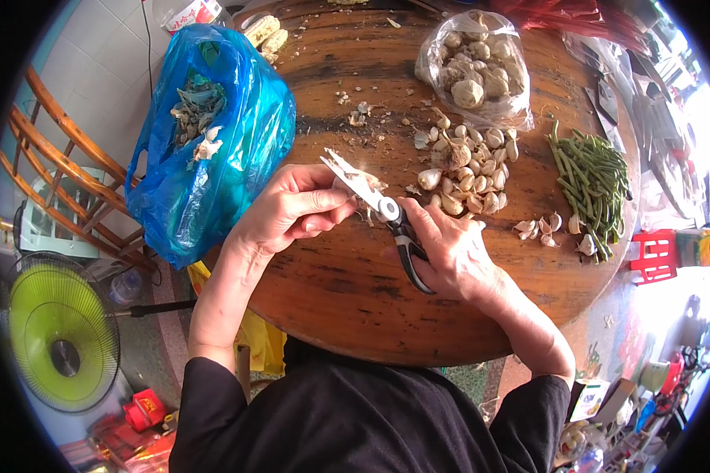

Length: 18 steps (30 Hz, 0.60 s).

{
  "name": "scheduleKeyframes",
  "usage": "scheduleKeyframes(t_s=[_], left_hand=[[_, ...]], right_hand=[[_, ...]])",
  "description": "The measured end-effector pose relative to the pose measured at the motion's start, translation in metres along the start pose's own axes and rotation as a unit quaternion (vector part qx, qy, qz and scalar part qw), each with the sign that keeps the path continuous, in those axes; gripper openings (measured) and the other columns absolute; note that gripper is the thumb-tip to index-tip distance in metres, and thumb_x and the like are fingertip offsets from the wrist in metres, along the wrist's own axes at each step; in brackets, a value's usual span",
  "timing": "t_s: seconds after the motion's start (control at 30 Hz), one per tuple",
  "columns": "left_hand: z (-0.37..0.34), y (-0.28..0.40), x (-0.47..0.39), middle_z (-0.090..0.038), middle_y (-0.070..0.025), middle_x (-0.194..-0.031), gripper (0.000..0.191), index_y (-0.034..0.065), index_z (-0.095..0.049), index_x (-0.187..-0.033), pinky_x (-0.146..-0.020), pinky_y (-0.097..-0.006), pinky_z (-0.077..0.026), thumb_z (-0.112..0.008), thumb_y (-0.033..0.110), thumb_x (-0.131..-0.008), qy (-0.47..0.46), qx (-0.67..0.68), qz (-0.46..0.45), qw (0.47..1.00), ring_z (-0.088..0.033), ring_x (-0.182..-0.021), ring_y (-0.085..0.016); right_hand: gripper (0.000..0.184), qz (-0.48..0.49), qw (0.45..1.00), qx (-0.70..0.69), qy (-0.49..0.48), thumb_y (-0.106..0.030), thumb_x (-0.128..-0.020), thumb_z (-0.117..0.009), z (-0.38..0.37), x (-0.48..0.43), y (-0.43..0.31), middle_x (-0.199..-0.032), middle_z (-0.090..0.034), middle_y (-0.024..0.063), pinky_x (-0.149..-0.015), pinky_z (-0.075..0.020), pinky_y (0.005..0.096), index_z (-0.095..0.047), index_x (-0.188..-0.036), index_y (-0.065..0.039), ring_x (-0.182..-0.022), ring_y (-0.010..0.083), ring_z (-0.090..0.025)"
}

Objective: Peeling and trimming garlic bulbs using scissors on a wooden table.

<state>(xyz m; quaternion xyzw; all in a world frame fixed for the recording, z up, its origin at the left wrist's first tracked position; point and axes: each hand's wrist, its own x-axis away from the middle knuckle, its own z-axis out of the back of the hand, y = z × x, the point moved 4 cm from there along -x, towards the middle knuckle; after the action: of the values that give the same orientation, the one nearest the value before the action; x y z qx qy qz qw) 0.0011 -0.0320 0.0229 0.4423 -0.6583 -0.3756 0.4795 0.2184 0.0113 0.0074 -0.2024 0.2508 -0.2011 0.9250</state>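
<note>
In my right hand [449, 251] is a pair of scissors [384, 207] with black-and-grey handles, the blades pointing up and left. My left hand [302, 204] pinches a small piece of garlic [364, 180] with dry skin and roots, partly hidden behind the blades. Right of the scissors lies a pile of garlic cloves [479, 171] with a partly broken garlic bulb [454, 155] on it. Behind the pile stands a clear plastic bag of garlic bulbs [476, 65]. A blue plastic bag [254, 118] at the left holds dry peelings [198, 109].
The round wooden table [355, 319] carries green beans [591, 183] and a few loose cloves [541, 227] at the right, with a knife [606, 112] behind. Corn cobs [266, 35] lie at the back left. A green fan [62, 343] and a wooden chair [77, 171] stand left of the table.
</note>
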Motion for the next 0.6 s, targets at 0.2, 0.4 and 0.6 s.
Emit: scheduleKeyframes(t_s=[0.2,0.4,0.6], left_hand=[[0.006,0.004,-0.004,-0.062,-0.0018,-0.076,0.035,-0.0022,-0.063,-0.128,-0.043,-0.0145,-0.03,-0.061,0.011,-0.096,-0.036,-0.033,-0.036,0.998,-0.044,-0.052,-0.001],[0.008,0.005,0.0,-0.066,-0.004,-0.082,0.036,-0.0023,-0.06,-0.133,-0.046,-0.0164,-0.038,-0.059,0.01,-0.099,-0.044,-0.034,-0.077,0.995,-0.051,-0.057,-0.003],[-0.006,0.004,0.001,-0.067,-0.0061,-0.083,0.03,-0.0027,-0.061,-0.127,-0.05,-0.0199,-0.045,-0.059,0.01,-0.1,0.009,-0.015,-0.122,0.992,-0.057,-0.061,-0.006]], right_hand=[[0.05,0.004,0.996,-0.044,0.073,-0.028,-0.086,-0.078,0.002,-0.006,0.006,-0.081,-0.067,0.0137,-0.055,-0.0537,0.037,-0.058,-0.122,0.001,-0.064,0.0273,-0.068],[0.061,-0.234,0.939,-0.247,-0.058,-0.04,-0.086,-0.079,0.006,-0.006,0.017,-0.081,-0.067,0.0139,-0.065,-0.0538,0.038,-0.055,-0.125,-0.001,-0.072,0.0268,-0.069],[0.078,-0.091,0.993,-0.068,-0.007,-0.045,-0.081,-0.08,0.004,-0.007,0.003,-0.104,-0.057,0.0201,-0.08,-0.0498,0.0469,-0.045,-0.135,-0.001,-0.092,0.0369,-0.061]])
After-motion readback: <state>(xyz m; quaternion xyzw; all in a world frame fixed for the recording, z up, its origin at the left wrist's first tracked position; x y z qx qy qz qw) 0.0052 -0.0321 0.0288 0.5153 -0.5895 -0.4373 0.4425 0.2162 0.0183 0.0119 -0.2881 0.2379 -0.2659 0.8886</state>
